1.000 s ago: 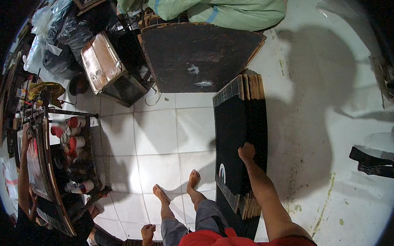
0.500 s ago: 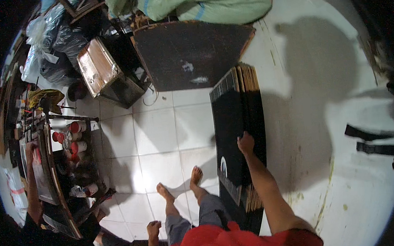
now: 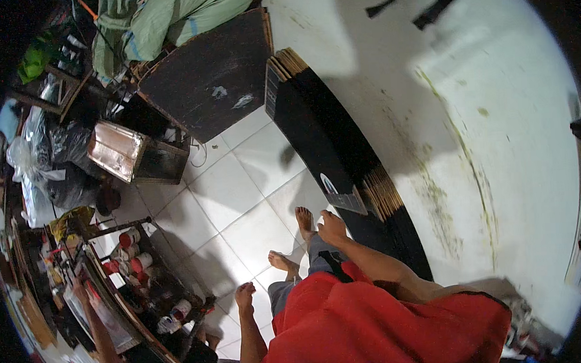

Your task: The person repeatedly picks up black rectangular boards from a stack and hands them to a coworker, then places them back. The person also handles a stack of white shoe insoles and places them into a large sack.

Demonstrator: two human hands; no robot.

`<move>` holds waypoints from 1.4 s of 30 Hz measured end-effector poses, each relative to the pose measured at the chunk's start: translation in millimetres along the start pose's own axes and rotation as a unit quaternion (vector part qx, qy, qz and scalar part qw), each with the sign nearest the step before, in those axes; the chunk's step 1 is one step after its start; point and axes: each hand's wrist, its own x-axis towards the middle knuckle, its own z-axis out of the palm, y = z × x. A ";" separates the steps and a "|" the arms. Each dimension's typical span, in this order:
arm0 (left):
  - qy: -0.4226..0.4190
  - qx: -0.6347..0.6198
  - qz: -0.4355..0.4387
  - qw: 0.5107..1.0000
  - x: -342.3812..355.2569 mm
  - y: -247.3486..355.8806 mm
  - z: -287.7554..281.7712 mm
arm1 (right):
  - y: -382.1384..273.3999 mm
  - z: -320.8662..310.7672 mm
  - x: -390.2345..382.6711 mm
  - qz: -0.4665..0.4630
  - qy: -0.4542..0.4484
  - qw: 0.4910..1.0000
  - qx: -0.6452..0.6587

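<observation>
My right hand (image 3: pixel 332 228) is loosely curled above my right leg, with nothing seen in it. Just beyond it, against the white wall, stands a stack of flat black panels (image 3: pixel 314 134) with brown, cardboard-like edges. A pale round print marks the front panel's lower part. More black panels (image 3: pixel 399 241) stand nearer, partly behind my right forearm. My left hand (image 3: pixel 245 295) hangs low by my left side, fingers curled in, holding nothing that I can see. Neither hand appears to touch the panels.
At left, another person's hand (image 3: pixel 81 291) rests over a framed work table (image 3: pixel 147 327). Red-and-white cans (image 3: pixel 139 262) sit beneath it. Farther off are a metal box (image 3: pixel 138 153), a dark board (image 3: pixel 209 80), green sacks (image 3: pixel 144 28) and plastic bags (image 3: pixel 36 155).
My right hand has come off the black panels and drawn back toward my body. The view has turned right, and my left hand stays low at my side.
</observation>
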 end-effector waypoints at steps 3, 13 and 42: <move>-0.001 -0.044 0.052 0.998 7.5 -1.5 -41.9 | 23.1 13.4 -62.2 0.043 0.025 0.998 -0.032; 0.009 0.063 -0.057 0.996 7.2 -110.8 -144.7 | 96.2 54.6 -162.3 0.186 -0.034 0.981 -0.054; -0.026 0.455 0.128 0.881 -101.6 -301.3 -7.1 | 254.1 57.3 -181.4 -0.076 -0.273 0.944 -0.171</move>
